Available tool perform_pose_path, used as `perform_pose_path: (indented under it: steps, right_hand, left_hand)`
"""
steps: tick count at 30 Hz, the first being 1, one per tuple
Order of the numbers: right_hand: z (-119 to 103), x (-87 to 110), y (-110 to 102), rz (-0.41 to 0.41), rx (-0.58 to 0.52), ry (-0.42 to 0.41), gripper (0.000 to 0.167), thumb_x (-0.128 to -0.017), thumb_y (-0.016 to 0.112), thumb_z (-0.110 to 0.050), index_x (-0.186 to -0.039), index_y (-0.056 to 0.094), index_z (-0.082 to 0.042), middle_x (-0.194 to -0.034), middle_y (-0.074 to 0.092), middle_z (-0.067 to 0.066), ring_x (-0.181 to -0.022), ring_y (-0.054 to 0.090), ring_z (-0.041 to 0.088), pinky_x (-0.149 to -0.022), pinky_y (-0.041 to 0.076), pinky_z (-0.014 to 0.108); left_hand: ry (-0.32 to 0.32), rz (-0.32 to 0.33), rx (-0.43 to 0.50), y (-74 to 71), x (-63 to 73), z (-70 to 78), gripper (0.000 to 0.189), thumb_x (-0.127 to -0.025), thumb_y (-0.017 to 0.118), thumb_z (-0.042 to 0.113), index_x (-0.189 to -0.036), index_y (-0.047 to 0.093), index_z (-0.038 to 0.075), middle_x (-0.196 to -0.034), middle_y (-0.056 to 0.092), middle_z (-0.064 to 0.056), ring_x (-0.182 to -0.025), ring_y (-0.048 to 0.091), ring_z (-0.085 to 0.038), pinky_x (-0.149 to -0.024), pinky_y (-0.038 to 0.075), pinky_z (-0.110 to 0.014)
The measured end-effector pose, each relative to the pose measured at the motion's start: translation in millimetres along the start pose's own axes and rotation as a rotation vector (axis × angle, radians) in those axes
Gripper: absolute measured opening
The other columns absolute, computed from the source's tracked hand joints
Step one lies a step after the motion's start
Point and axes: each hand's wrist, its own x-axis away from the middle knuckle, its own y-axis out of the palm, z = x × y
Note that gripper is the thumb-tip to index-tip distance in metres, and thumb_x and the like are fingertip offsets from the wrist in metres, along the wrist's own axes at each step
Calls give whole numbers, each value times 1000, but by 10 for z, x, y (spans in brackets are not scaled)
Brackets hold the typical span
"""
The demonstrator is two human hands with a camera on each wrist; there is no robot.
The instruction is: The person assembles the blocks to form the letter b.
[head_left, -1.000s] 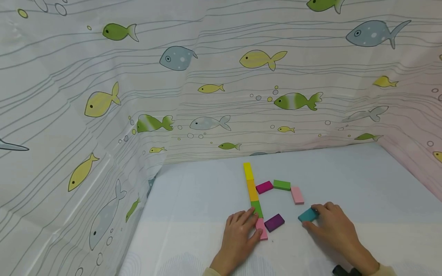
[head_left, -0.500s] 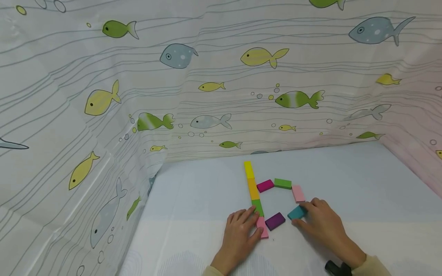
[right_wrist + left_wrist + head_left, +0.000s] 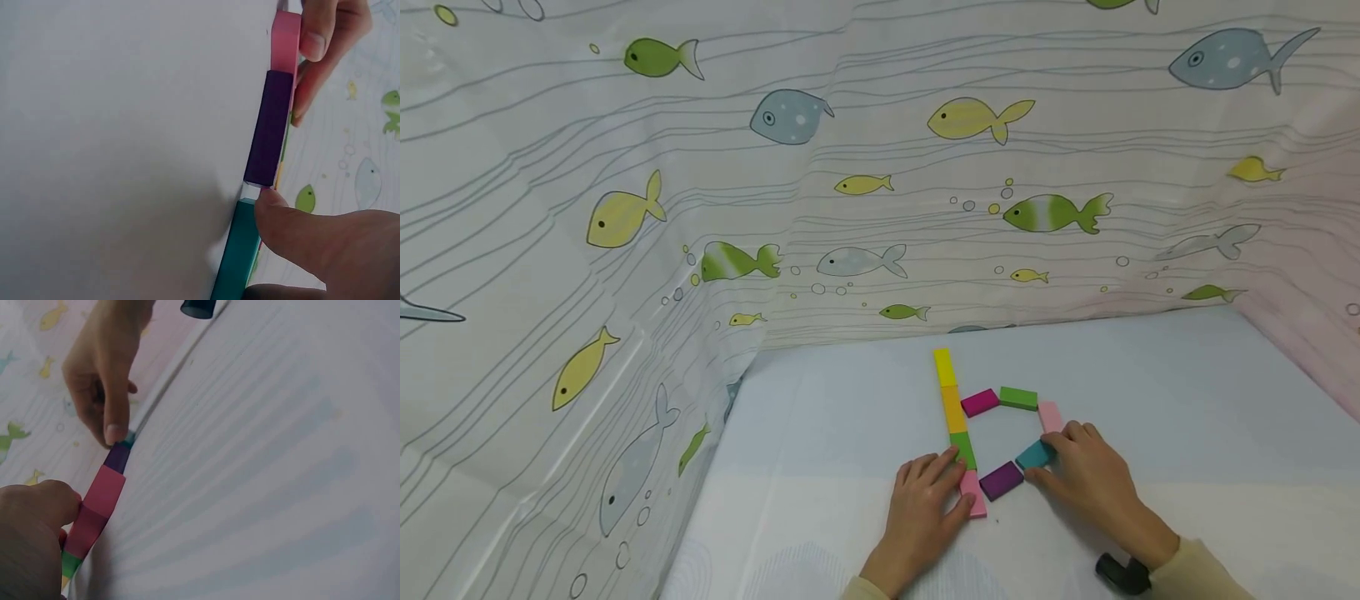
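Note:
My right hand [image 3: 1093,475] pinches a teal domino-like block [image 3: 1034,455] between thumb and fingers, low on the white surface. A purple block [image 3: 1002,481] lies just left of it; the right wrist view shows a small gap between the teal block and the purple block [image 3: 270,128]. My left hand [image 3: 921,508] rests on the straight column, its index fingertip at a green block [image 3: 962,451] and its thumb on a pink block [image 3: 972,494]. Above these in the column are an orange block [image 3: 952,408] and a yellow block [image 3: 943,367].
A magenta block [image 3: 980,402], a second green block [image 3: 1018,398] and a second pink block [image 3: 1050,417] curve right from the column. A black object [image 3: 1122,573] is by the right wrist. A fish-patterned curtain [image 3: 865,225] stands behind and left of the table [image 3: 1187,400].
My right hand has slid the teal block left, close to the purple block and the second pink block. My left hand stays on the column. The head view has shifted slightly.

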Motion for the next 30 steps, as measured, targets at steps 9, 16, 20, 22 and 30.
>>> perform_pose_path:
  steps: [9,16,20,22,30]
  right_hand:
    - [-40,-66,-18,-47,1,-24,55,-75,96,-38,-113,79,-2,-96,64,7,-92,56,24,-69,53,37]
    - [-67,-83,-45,-101,5,-29,55,-77,94,-36,-117,78,-2,-101,65,9,-95,57,26,-73,55,39]
    - [-72,-85,-62,-101,6,-37,55,-76,95,-35,-117,78,-2,-100,64,9,-96,57,26,-74,56,40]
    - [-71,-81,-65,-94,6,-45,54,-76,95,-34,-116,78,-2,-99,64,8,-95,57,26,-73,55,40]
    - [-108,-108,-180,-107,-23,-58,56,-76,95,-32,-121,77,-3,-105,66,10,-98,57,26,-75,57,40]
  left_hand:
    - [10,16,-12,11,1,-11,43,-99,71,42,-138,72,24,-152,63,4,-127,62,-20,-106,51,-48]
    - [1,-2,2,3,9,0,44,-100,70,43,-139,72,24,-152,63,4,-128,62,-20,-106,51,-50]
    - [-7,-14,4,0,-2,1,45,-101,69,45,-141,71,24,-154,62,5,-129,61,-20,-107,51,-51]
    - [-7,-16,4,0,-7,-1,45,-101,69,45,-141,71,24,-154,61,5,-129,61,-19,-107,50,-51]
    - [8,0,0,-2,-12,-15,44,-100,70,44,-139,72,24,-153,62,4,-128,62,-20,-106,51,-50]
